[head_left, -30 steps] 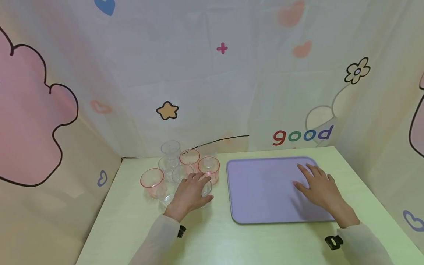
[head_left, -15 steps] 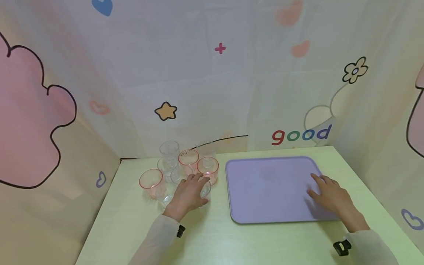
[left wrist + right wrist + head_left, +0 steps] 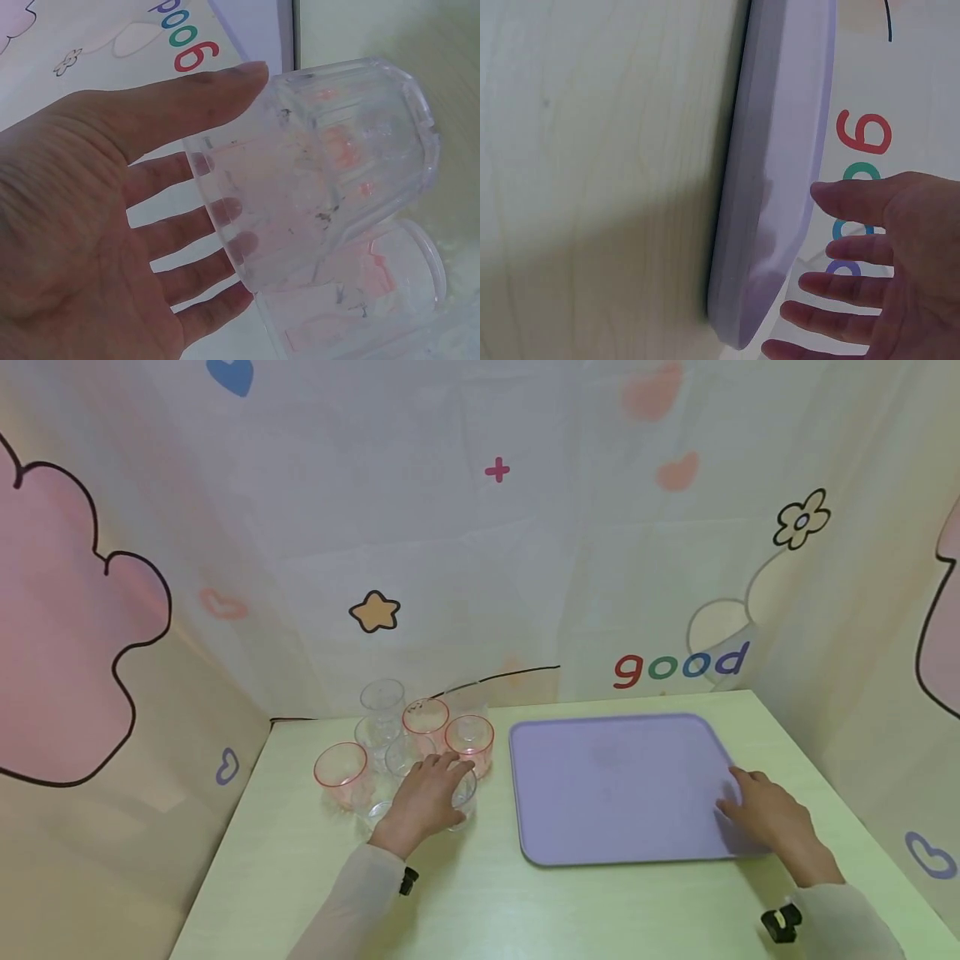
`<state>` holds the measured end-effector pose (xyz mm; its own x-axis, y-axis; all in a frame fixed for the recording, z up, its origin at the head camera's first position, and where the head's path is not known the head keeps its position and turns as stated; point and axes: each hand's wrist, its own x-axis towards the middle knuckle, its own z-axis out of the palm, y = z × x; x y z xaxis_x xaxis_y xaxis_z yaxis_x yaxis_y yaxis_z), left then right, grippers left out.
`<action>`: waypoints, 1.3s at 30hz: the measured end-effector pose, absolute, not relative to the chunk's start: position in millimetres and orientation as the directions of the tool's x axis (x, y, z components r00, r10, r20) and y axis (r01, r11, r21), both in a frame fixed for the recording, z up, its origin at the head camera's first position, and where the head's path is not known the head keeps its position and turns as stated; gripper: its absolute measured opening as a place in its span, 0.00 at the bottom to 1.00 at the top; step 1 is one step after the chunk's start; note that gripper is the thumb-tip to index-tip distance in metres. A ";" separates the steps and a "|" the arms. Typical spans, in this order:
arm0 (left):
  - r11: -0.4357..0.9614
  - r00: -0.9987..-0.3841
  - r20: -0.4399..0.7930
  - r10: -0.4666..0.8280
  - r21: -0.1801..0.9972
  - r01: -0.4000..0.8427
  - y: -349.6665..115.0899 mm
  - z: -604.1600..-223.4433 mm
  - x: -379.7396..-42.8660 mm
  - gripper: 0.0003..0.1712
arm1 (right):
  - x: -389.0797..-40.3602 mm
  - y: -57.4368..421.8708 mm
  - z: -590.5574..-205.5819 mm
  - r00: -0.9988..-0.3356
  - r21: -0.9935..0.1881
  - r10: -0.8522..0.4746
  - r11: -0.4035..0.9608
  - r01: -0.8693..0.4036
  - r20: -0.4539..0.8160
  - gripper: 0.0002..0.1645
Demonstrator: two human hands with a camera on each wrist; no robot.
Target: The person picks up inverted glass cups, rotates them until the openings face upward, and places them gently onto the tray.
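My left hand [image 3: 423,802] holds a clear cup [image 3: 322,165] near its rim, the thumb on one side and the fingertips showing through the wall on the other. The cup appears upright on the table, at the front right of a cluster of cups. Over the right edge of a flat lavender tray [image 3: 615,785] hovers my right hand [image 3: 776,818], its fingers spread and loosely bent with nothing in them. In the right wrist view a gap shows between the fingers and the tray rim [image 3: 742,187].
Behind and beside the left hand stand three pink-rimmed cups, among them the leftmost pink cup [image 3: 342,781] and the right pink cup [image 3: 470,737]. Several clear cups, including a tall-looking clear one [image 3: 382,700], crowd between them. A printed cloth [image 3: 480,568] hangs behind the table.
My right hand has moved right and slightly down, from above the tray to its right edge. The left hand stays at the clear cup; its thumb has drawn slightly inward.
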<state>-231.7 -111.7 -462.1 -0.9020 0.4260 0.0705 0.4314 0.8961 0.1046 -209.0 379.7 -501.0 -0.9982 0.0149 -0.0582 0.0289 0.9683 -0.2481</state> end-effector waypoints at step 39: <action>0.876 -0.885 0.061 0.461 0.129 0.465 -112.5 -460.7 -233.8 0.43 | -220.2 399.1 -515.6 -0.998 -0.293 0.065 0.954 0.060 0.009 0.24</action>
<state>-233.8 -112.5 -460.7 -0.8854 0.4608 0.0609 0.4648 0.8760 0.1286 -220.2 399.1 -515.6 -0.9978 0.0653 0.0095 0.0597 0.9544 -0.2925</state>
